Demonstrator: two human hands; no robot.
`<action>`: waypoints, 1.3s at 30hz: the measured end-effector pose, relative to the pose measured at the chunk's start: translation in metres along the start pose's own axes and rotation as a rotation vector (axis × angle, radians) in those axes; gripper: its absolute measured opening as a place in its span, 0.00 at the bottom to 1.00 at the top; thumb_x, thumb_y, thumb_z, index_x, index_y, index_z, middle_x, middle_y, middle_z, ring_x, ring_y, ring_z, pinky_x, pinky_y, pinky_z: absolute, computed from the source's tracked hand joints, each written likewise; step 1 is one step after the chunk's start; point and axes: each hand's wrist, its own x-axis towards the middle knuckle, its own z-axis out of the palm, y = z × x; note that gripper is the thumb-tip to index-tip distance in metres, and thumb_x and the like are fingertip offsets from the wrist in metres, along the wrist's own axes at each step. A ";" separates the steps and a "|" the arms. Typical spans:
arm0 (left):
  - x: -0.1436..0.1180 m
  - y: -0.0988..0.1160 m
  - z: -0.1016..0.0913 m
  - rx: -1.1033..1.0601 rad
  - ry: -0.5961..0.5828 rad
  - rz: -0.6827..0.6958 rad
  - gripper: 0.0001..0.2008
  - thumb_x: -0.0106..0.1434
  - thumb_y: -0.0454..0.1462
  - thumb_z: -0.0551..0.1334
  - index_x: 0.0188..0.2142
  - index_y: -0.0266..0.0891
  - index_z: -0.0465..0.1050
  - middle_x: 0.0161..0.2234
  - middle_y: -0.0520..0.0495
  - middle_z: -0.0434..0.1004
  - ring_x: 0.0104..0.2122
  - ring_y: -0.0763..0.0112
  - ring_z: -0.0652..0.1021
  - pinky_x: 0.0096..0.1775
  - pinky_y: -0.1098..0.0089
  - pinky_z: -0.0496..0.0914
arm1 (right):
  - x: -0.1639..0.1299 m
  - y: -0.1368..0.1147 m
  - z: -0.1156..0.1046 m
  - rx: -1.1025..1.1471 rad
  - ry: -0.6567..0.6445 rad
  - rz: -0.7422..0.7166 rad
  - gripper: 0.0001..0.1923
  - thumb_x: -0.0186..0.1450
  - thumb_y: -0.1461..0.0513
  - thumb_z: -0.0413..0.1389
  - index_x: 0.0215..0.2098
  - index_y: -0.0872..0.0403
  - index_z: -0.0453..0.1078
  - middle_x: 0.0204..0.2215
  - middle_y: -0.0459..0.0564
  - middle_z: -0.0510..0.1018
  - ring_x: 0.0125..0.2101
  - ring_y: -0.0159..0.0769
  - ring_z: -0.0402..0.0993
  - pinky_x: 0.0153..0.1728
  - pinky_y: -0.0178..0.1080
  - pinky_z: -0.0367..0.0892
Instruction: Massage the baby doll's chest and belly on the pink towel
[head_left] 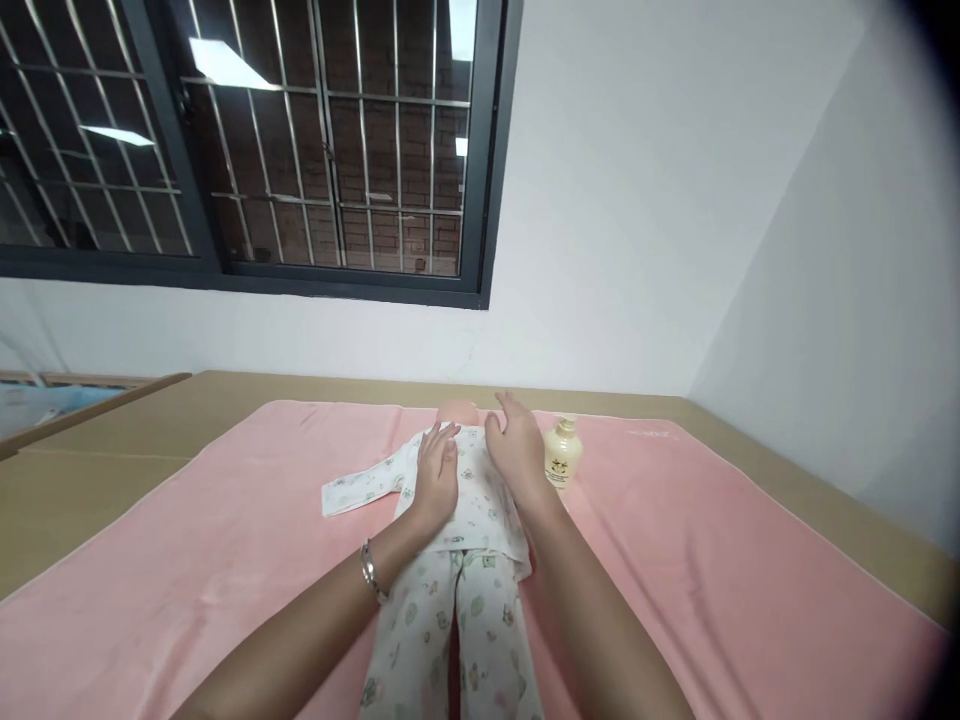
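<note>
Resting on doll's chest (472,490), both hands' fingers (439,445)

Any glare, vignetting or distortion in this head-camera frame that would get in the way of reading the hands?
Head view: ceiling lights glare in the dark barred window; dark vignetting at the right corners; wide-angle bending at the edges. The left hand and right hand on the doll in printed white pyjamas are evenly lit, slightly soft.
</note>
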 end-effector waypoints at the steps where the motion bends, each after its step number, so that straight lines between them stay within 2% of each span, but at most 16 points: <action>1: 0.000 0.010 0.002 -0.061 -0.008 -0.027 0.25 0.71 0.48 0.41 0.55 0.41 0.68 0.59 0.45 0.68 0.65 0.63 0.58 0.65 0.55 0.50 | 0.005 0.001 -0.013 0.011 0.035 0.031 0.25 0.66 0.61 0.44 0.59 0.59 0.65 0.61 0.57 0.65 0.62 0.44 0.58 0.61 0.43 0.53; 4: 0.009 0.038 0.012 -0.385 -0.141 -0.195 0.26 0.70 0.50 0.42 0.54 0.41 0.69 0.59 0.44 0.68 0.62 0.62 0.63 0.62 0.57 0.57 | 0.016 0.011 -0.047 0.043 0.100 0.148 0.25 0.65 0.62 0.43 0.58 0.59 0.66 0.61 0.57 0.65 0.61 0.45 0.59 0.60 0.45 0.55; 7: 0.027 0.062 0.028 -0.870 -0.424 -0.535 0.28 0.67 0.52 0.42 0.52 0.38 0.69 0.59 0.39 0.67 0.57 0.59 0.71 0.57 0.57 0.65 | 0.023 0.028 -0.074 0.081 0.165 0.219 0.27 0.64 0.64 0.42 0.59 0.59 0.65 0.58 0.57 0.68 0.59 0.45 0.62 0.58 0.45 0.59; 9: 0.041 0.075 0.040 -1.100 -0.525 -0.740 0.30 0.66 0.53 0.43 0.52 0.36 0.69 0.59 0.34 0.66 0.55 0.58 0.73 0.54 0.57 0.68 | 0.026 0.039 -0.086 0.095 0.197 0.245 0.27 0.64 0.65 0.41 0.60 0.59 0.64 0.57 0.56 0.70 0.58 0.44 0.64 0.57 0.44 0.60; 11: 0.052 0.083 0.054 -1.209 -0.487 -0.839 0.30 0.65 0.53 0.43 0.52 0.35 0.68 0.60 0.33 0.65 0.57 0.59 0.71 0.53 0.59 0.69 | 0.027 0.048 -0.094 0.106 0.186 0.267 0.28 0.63 0.65 0.41 0.60 0.59 0.63 0.56 0.57 0.71 0.57 0.43 0.65 0.56 0.44 0.61; 14: 0.061 0.088 0.075 -1.264 -0.341 -0.894 0.29 0.66 0.50 0.42 0.54 0.35 0.67 0.61 0.35 0.63 0.61 0.63 0.66 0.53 0.64 0.69 | 0.029 0.056 -0.098 0.120 0.152 0.278 0.28 0.64 0.65 0.41 0.62 0.60 0.61 0.54 0.58 0.73 0.55 0.42 0.68 0.55 0.43 0.62; 16: 0.063 0.086 0.088 -1.303 -0.291 -0.931 0.31 0.66 0.51 0.41 0.56 0.34 0.65 0.62 0.35 0.61 0.62 0.64 0.64 0.51 0.66 0.70 | 0.030 0.056 -0.096 0.104 0.120 0.269 0.28 0.64 0.65 0.40 0.62 0.61 0.60 0.54 0.58 0.73 0.55 0.41 0.68 0.54 0.42 0.63; 19: 0.065 0.081 0.103 -1.408 -0.271 -0.972 0.33 0.65 0.53 0.40 0.58 0.34 0.62 0.62 0.35 0.61 0.60 0.63 0.68 0.47 0.67 0.72 | 0.029 0.052 -0.090 -0.081 -0.035 0.291 0.28 0.64 0.67 0.41 0.61 0.62 0.62 0.54 0.61 0.72 0.55 0.43 0.68 0.52 0.41 0.64; 23: 0.067 0.080 0.112 -1.513 -0.252 -1.021 0.33 0.66 0.53 0.43 0.58 0.32 0.61 0.59 0.31 0.65 0.53 0.59 0.75 0.42 0.65 0.75 | 0.028 0.044 -0.078 -0.325 -0.239 0.363 0.21 0.63 0.67 0.45 0.51 0.61 0.71 0.44 0.64 0.78 0.46 0.47 0.75 0.43 0.41 0.67; 27: 0.066 0.082 0.112 -1.528 -0.251 -1.071 0.29 0.67 0.49 0.45 0.56 0.29 0.62 0.53 0.30 0.71 0.47 0.58 0.77 0.39 0.64 0.76 | 0.026 0.039 -0.070 -0.372 -0.282 0.385 0.16 0.63 0.67 0.47 0.43 0.59 0.74 0.41 0.64 0.79 0.43 0.48 0.76 0.39 0.41 0.67; 32: 0.051 0.068 0.099 -1.496 -0.293 -1.146 0.28 0.67 0.48 0.47 0.57 0.29 0.60 0.53 0.29 0.70 0.46 0.57 0.78 0.39 0.61 0.76 | 0.023 0.042 -0.066 -0.461 -0.271 0.376 0.18 0.63 0.68 0.45 0.47 0.60 0.72 0.44 0.65 0.77 0.44 0.46 0.75 0.39 0.40 0.67; 35: 0.036 0.057 0.076 -1.471 -0.333 -1.226 0.30 0.65 0.48 0.49 0.57 0.26 0.60 0.52 0.28 0.71 0.46 0.55 0.78 0.40 0.60 0.75 | 0.021 0.041 -0.059 -0.506 -0.267 0.323 0.20 0.64 0.68 0.43 0.48 0.61 0.71 0.45 0.66 0.76 0.47 0.50 0.73 0.42 0.44 0.66; 37: 0.027 0.055 0.053 -1.470 -0.332 -1.257 0.30 0.65 0.48 0.50 0.57 0.25 0.60 0.51 0.28 0.71 0.45 0.54 0.78 0.40 0.61 0.75 | 0.018 0.036 -0.051 -0.525 -0.267 0.222 0.20 0.66 0.66 0.42 0.49 0.63 0.70 0.46 0.67 0.75 0.51 0.53 0.70 0.47 0.47 0.64; 39: 0.023 0.057 0.028 -1.504 -0.315 -1.247 0.29 0.66 0.47 0.50 0.57 0.25 0.60 0.50 0.28 0.72 0.44 0.56 0.79 0.39 0.62 0.75 | 0.013 0.026 -0.041 -0.479 -0.279 0.095 0.22 0.69 0.61 0.41 0.53 0.64 0.68 0.51 0.68 0.72 0.56 0.54 0.65 0.53 0.50 0.60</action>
